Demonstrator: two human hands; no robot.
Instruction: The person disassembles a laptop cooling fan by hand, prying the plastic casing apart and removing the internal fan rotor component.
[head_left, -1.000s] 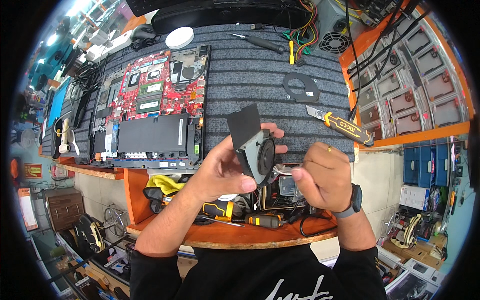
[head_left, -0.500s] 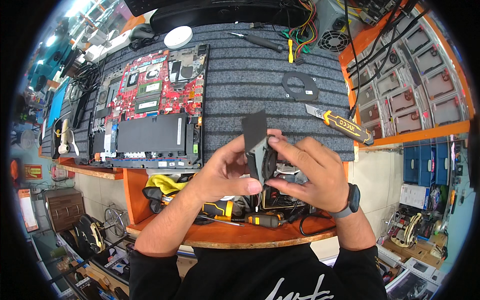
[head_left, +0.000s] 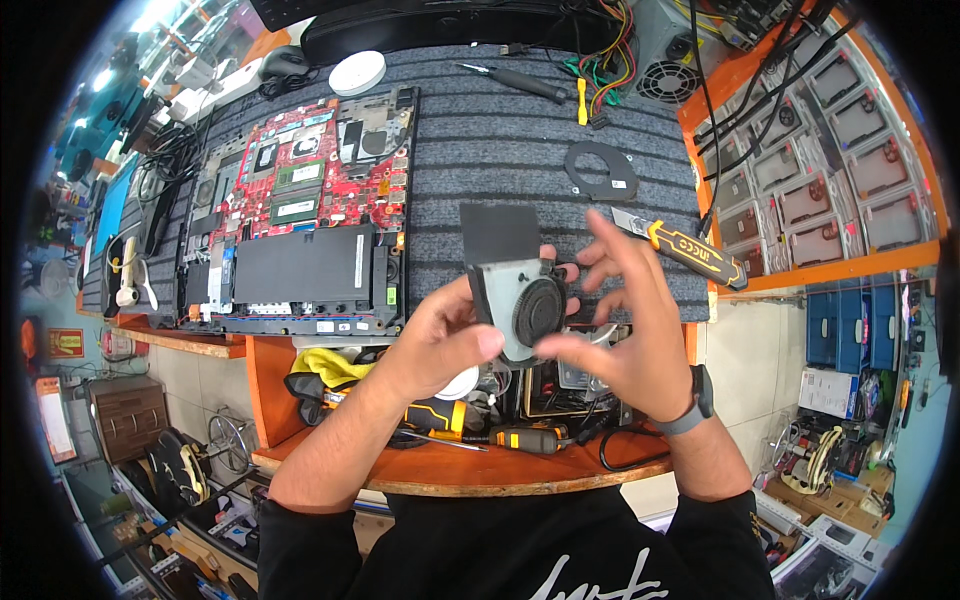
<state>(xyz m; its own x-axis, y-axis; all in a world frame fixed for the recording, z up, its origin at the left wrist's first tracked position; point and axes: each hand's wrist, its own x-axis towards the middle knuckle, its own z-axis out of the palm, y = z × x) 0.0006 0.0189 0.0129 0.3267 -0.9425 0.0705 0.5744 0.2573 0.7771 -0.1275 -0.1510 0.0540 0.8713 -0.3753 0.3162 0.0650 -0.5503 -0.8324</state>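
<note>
A laptop cooling fan (head_left: 502, 302), with a grey body, a round black rotor and a dark flat flap (head_left: 500, 234) at its top, is held up above the mat's near edge. My left hand (head_left: 452, 335) grips it from the left, thumb on its lower face and fingertips showing past its right side. Beside it my right hand (head_left: 640, 330) is open with fingers spread; its thumb tip is close to the rotor's lower edge, and whether it touches I cannot tell. A dark flat fan cover (head_left: 588, 185) with a round hole lies on the mat beyond that hand.
An opened laptop base (head_left: 305, 285) with a red board lies at left. A yellow-black utility knife (head_left: 695, 252), blade out, rests at right. Farther back are a screwdriver (head_left: 520, 84), a white round lid (head_left: 357, 74) and coloured cables (head_left: 608, 60). Tools fill a shelf (head_left: 480, 470) below.
The fan has turned so that its rotor face shows, where it was nearly edge-on. My right hand's fingers have let go of it and spread out.
</note>
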